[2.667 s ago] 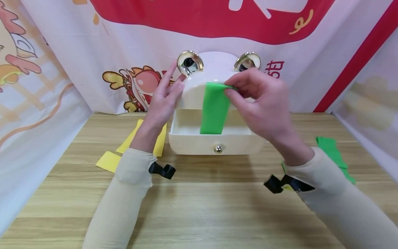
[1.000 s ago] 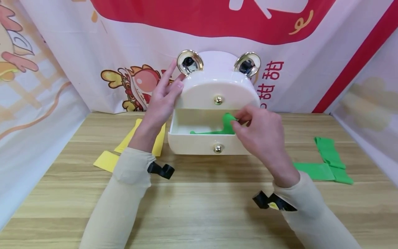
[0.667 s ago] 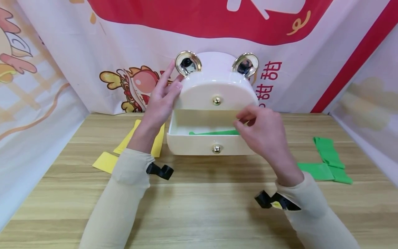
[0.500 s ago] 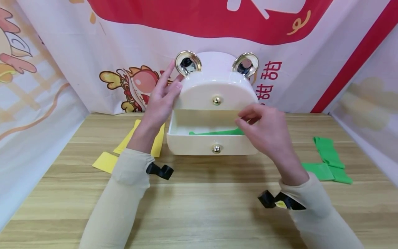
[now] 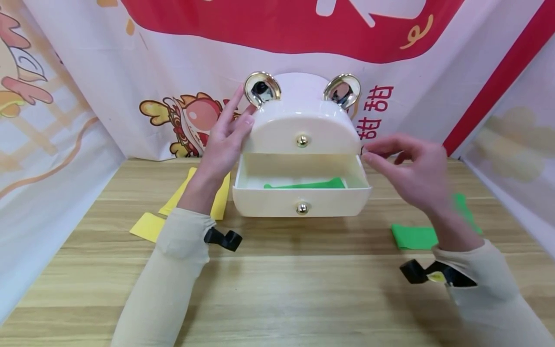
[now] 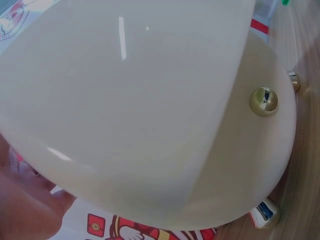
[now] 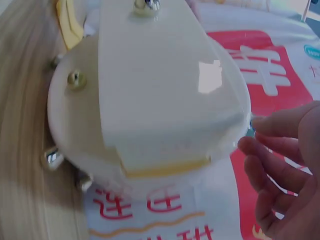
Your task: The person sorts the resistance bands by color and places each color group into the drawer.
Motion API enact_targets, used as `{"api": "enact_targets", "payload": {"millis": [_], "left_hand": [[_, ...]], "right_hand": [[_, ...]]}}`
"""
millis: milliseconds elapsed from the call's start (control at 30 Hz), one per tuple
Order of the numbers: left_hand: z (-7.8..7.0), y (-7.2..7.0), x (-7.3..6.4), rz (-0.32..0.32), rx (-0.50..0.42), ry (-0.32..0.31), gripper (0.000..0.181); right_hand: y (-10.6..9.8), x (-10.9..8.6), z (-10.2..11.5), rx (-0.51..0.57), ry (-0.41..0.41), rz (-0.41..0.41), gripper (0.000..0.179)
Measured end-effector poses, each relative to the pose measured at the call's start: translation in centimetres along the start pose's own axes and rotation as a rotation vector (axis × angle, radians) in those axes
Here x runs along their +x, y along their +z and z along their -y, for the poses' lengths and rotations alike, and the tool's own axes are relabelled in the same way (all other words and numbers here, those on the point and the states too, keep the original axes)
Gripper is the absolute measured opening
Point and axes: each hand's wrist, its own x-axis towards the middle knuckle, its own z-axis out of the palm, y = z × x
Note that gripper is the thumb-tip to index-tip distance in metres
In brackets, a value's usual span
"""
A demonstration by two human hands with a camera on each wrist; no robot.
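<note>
A cream storage box (image 5: 277,135) with two gold-rimmed round eyes on top stands against the back cloth. Its lower drawer (image 5: 260,202) is pulled out, and a piece of green cloth (image 5: 303,185) lies inside. My left hand (image 5: 225,140) rests along the left side of the box, fingers extended; its fingers also show at the lower corner of the left wrist view. Just off the right side of the box, my right hand (image 5: 416,168) hangs with loosely bent fingers and nothing between them. The right wrist view shows that hand's fingers (image 7: 270,125) near the box.
Folded green cloth pieces (image 5: 414,237) lie on the wooden table (image 5: 295,289) at the right, partly behind my right forearm. Yellow pieces (image 5: 147,226) lie at the left, partly behind my left forearm. A printed cloth (image 5: 182,62) hangs behind the box.
My right hand lowered the green cloth from the box front into the drawer and let go. It then moved right, out of the drawer. The left hand stayed on the box.
</note>
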Motion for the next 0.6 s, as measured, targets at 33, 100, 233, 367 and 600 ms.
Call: {"api": "enact_targets", "payload": {"millis": [33,100,233,367,600], "left_hand": [[0.0,0.0,0.0,-0.001,0.0,-0.001,0.063],[0.0,0.0,0.0,-0.001,0.001,-0.004,0.062],[0.0,0.0,0.0,0.0,-0.001,-0.008,0.062],[0.0,-0.1,0.0,0.002,0.007,0.0,0.062],[0.0,-0.1,0.0,0.005,0.011,0.003,0.063]], "right_hand": [[-0.4,0.0,-0.6,0.003,-0.003,-0.004,0.025],[-1.3,0.0,-1.7,0.023,-0.006,0.002,0.024],[-3.1,-0.4,-4.0,0.05,0.022,0.055,0.026],[-4.4,-0.7,-6.0,0.044,0.094,0.181,0.027],[-5.5,-1.3,-10.1,0.073,0.144,0.403,0.027]]}}
